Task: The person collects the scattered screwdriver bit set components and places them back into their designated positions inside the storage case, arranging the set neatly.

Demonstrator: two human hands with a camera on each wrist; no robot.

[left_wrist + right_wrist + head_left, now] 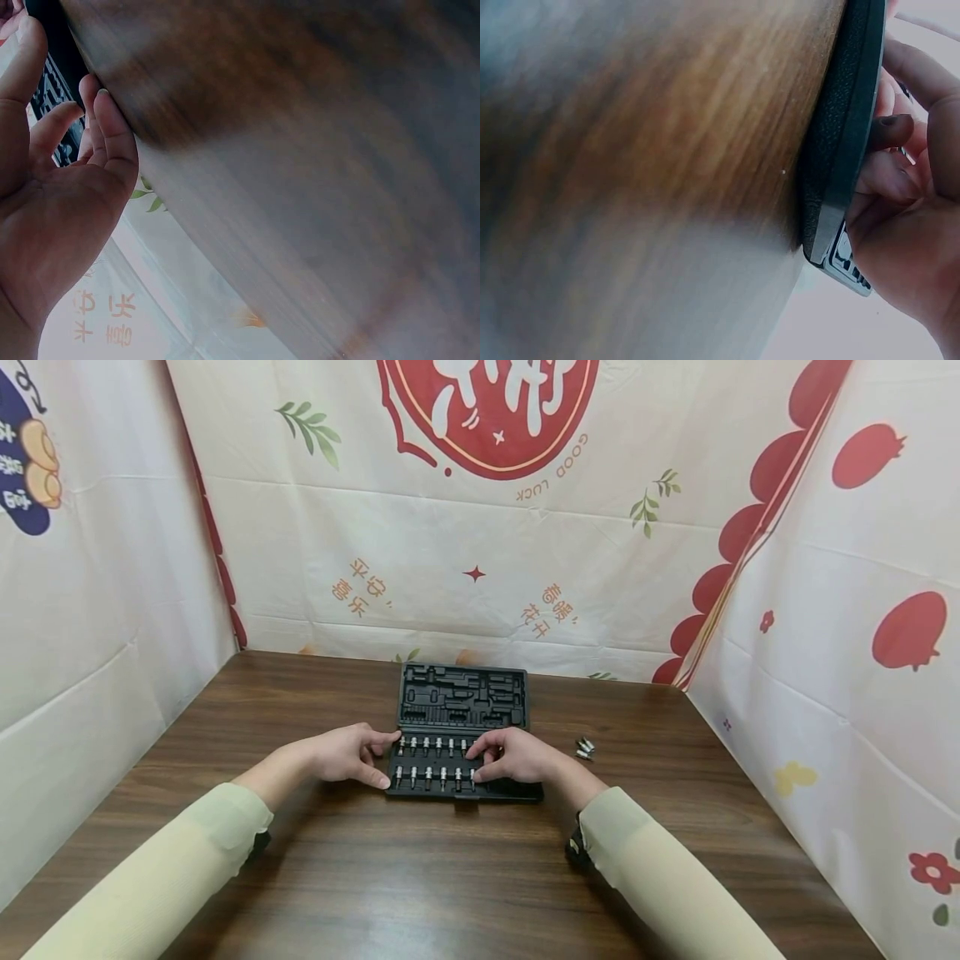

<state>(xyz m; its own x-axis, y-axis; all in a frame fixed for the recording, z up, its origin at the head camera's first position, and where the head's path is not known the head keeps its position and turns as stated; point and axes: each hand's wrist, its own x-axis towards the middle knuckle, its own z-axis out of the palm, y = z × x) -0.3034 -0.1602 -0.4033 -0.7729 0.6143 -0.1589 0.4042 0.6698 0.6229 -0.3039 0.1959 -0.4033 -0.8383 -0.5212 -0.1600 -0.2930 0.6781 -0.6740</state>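
A black tool case (431, 760) lies open on the table, its moulded lid (465, 697) tilted back. Silver bit sockets (443, 777) fill two rows in its base. My left hand (347, 755) touches the case's left side, thumb at the near corner and index finger further back. Over the right part of the base, my right hand (517, 757) has its fingers bent, the thumb tip right at a near-row bit socket and the index fingertip by the far row. I cannot tell whether it pinches one. In the right wrist view, curled fingers (889, 176) reach over the case's front edge (840, 150).
A few loose silver bit sockets (585, 748) lie on the wood-grain table (420, 877), right of the case. Printed cloth (465, 535) hangs behind the table and along both sides.
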